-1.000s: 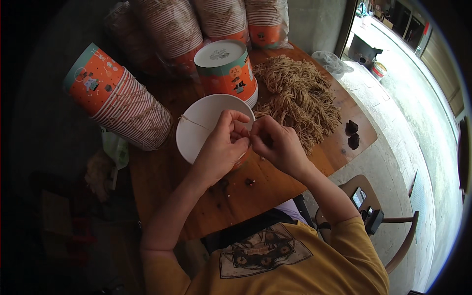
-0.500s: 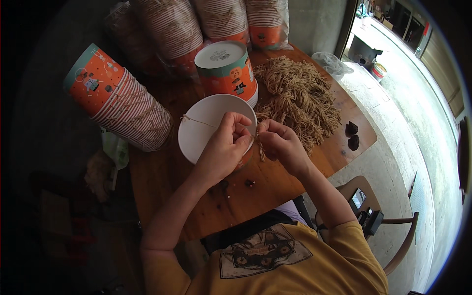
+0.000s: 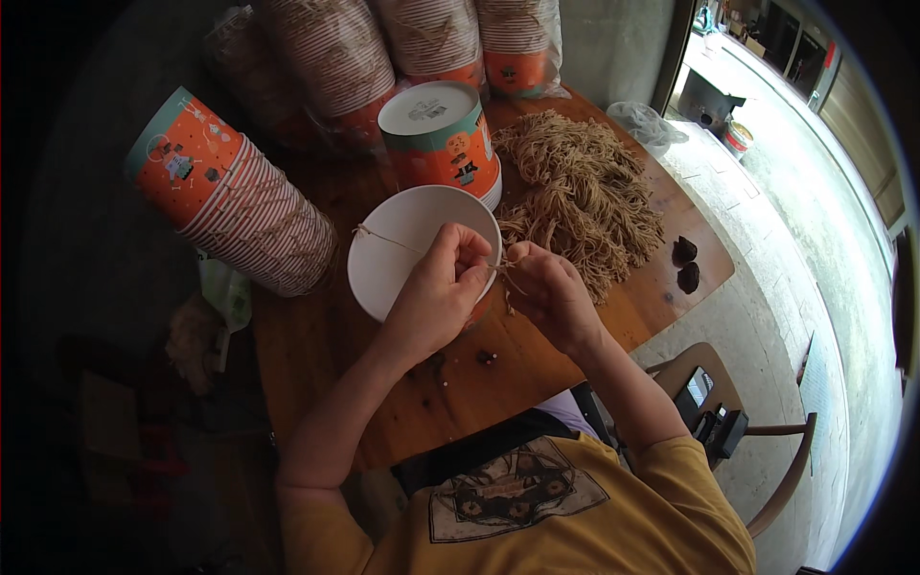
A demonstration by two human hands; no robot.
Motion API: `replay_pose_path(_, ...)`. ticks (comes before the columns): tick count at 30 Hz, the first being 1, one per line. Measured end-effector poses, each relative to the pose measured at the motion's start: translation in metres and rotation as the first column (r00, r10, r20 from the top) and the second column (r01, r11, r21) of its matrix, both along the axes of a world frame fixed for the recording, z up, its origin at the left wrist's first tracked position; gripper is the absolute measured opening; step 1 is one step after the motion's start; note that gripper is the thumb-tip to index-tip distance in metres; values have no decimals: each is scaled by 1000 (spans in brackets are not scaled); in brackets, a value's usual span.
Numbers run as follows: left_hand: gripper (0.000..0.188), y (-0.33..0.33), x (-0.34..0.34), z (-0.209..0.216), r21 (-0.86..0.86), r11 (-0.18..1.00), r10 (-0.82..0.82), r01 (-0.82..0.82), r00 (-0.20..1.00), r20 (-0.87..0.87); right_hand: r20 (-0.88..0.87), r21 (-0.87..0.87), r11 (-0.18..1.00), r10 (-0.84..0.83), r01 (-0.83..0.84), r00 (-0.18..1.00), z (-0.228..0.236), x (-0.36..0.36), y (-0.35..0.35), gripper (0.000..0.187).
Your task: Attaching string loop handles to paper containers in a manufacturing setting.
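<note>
A white-lined paper bucket (image 3: 383, 264) stands on the wooden table in front of me, its mouth tilted toward me. Tan cord (image 3: 391, 239) runs from a knot at its left rim across the opening to my fingers. My left hand (image 3: 446, 283) lies over the bucket's right part, thumb and fingers pinching the cord. Just right of the rim, my right hand (image 3: 551, 292) is closed on the cord's other part, and loose ends stick out between the two hands. The exact knot there is too small to make out.
Beyond the bucket stands an upturned orange-and-green bucket (image 3: 441, 149). A tall nested stack (image 3: 259, 216) leans at left; bagged stacks (image 3: 331, 48) line the back. A heap of tan cords (image 3: 585, 192) lies at right, near two dark pieces (image 3: 686, 264). A chair (image 3: 719, 393) holds a phone.
My right hand has shifted and turned slightly at the rim, and the cord ends beside it now point differently. My left hand has stayed nearly in place.
</note>
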State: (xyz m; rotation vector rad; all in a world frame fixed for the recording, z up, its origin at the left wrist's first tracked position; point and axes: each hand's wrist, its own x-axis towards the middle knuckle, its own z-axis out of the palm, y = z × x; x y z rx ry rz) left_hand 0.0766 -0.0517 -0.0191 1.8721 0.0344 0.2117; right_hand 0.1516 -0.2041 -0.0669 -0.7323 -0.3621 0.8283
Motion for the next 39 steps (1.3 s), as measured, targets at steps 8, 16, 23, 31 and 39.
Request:
replay_pose_path(8,12,1,-2,1,69,997,32,-33,999,26,-124,107,992,74,-61,990,-1,1,-2,13)
replay_pose_path(16,26,-15,-24,22,442,897,87,-25,989,-121,617,-148,970,-60,191,784,40,13,-17,10)
replay_pose_path(23,24,11,-51,22,800,584,-11,-140,984,180,969,-89,923,-6,374,247,69,8,-4,12)
replay_pose_path(31,23,9,-64,7,538,802,63,-260,932,356,998,-36,970,45,241,-36,84,-16,24,18)
replay_pose_path(39,10,17,-66,-7,569,727,102,-385,879,465,971,5,975,-58,224,232,91,-25,30,20)
